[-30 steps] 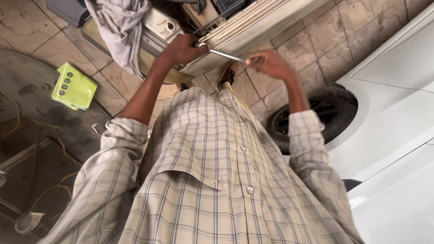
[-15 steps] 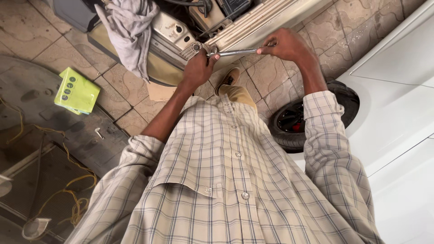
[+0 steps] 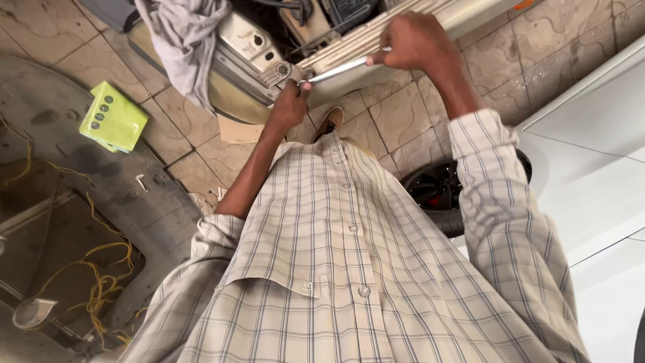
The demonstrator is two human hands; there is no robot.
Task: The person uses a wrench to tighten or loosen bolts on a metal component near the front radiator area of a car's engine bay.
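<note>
1. A dark panel (image 3: pixel 80 222) strung with yellow wires (image 3: pixel 101 282) is being seen lying on the tiled floor (image 3: pixel 60 33), well to the left of the metal spanner (image 3: pixel 339 69).
2. A lime-green box (image 3: pixel 113 117) is being seen resting flat at the panel's edge, also well left of the spanner and lower than it.
3. A grey cloth (image 3: pixel 185 40) is being seen draped over the cream car part (image 3: pixel 235 74), left of the spanner's head.
4. The spanner's head is being steadied by the left hand (image 3: pixel 290 104), which is curled nearly closed about that end, against a round fitting (image 3: pixel 281 70) on the car part.
5. The spanner itself is being held slanted, its left end low at the fitting and its right end higher, just in front of a pale ribbed strip (image 3: pixel 363 40).
6. The spanner's right end is being gripped by the right hand (image 3: pixel 416 42), closed in a fist around the handle.
7. A brown shoe (image 3: pixel 330 122) is being seen on the beige floor tiles just below the spanner.
8. A black wheel (image 3: pixel 440 191) is being seen below and to the right of the spanner, beside a white car body (image 3: pixel 591 175) filling the right side.
</note>
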